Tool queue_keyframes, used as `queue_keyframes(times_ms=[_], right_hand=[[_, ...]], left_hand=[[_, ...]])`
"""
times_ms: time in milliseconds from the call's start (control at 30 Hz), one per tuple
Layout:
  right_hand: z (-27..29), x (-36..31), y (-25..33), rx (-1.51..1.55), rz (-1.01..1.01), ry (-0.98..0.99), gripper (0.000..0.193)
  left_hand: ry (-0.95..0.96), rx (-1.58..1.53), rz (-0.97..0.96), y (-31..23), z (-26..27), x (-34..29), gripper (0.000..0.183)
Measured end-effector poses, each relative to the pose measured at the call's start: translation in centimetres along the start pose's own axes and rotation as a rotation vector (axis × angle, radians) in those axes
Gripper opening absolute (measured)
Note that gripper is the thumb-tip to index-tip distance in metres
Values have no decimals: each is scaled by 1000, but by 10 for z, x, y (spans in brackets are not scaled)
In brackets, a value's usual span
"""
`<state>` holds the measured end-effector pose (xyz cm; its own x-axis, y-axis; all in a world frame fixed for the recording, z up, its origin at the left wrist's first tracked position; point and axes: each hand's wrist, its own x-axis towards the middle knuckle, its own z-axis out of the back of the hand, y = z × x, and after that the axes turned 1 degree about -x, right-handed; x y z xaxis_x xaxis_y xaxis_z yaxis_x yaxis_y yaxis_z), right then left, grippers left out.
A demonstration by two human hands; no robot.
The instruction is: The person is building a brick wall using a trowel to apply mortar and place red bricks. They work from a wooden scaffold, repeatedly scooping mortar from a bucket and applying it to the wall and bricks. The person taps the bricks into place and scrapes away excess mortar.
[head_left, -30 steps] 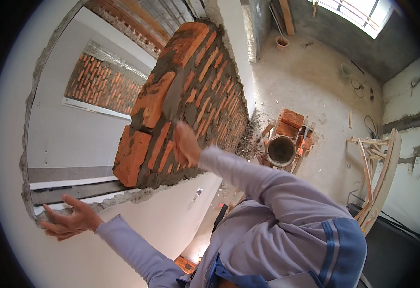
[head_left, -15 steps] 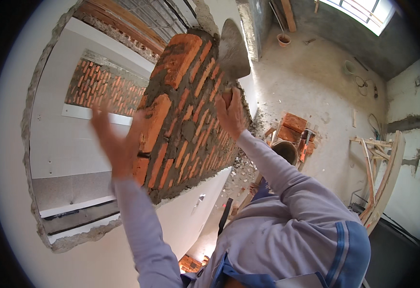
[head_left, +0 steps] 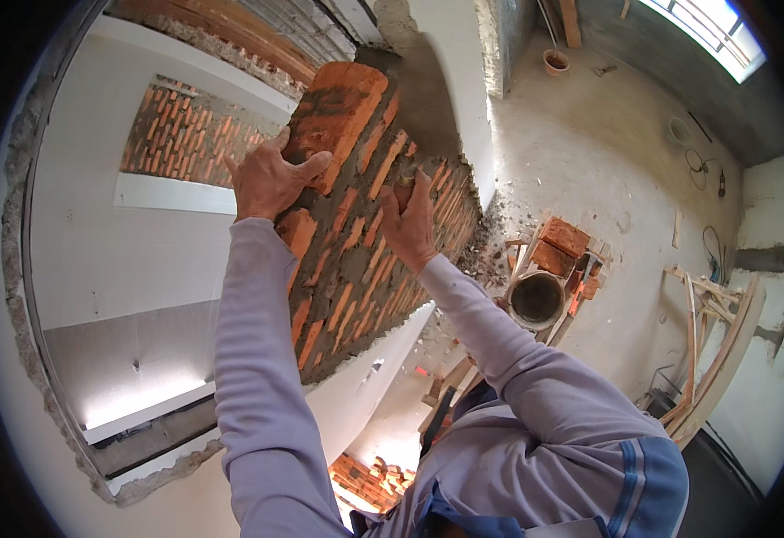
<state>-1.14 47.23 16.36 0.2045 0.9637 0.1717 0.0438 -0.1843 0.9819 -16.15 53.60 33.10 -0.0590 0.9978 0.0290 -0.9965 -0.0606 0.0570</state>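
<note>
Gripping rough orange clay brick [head_left: 336, 106] at top of mortared red brick wall [head_left: 365, 242]: left hand [head_left: 271, 179] clamped on near end, right hand [head_left: 407, 224] wrapped round wooden trowel handle [head_left: 405, 179]. Likely heavy, rigid, gritty; best held at ends.

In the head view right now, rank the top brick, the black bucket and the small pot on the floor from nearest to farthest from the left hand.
1. Top brick: the left hand grips its near end, on top of the brick wall.
2. Black bucket: on the floor below, off to the right beside stacked bricks.
3. Small pot: at the far wall, upper right.
</note>
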Motion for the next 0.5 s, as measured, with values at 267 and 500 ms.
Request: queue_keyframes(times_ms=[267, 500], right_hand=[[4, -1, -10, -151, 127, 191, 22], [84, 48, 59, -495, 430, 306, 24]], left_hand=[[5, -22, 15, 5, -3, 2, 105], [-95, -119, 23, 3, -3, -12, 97]])
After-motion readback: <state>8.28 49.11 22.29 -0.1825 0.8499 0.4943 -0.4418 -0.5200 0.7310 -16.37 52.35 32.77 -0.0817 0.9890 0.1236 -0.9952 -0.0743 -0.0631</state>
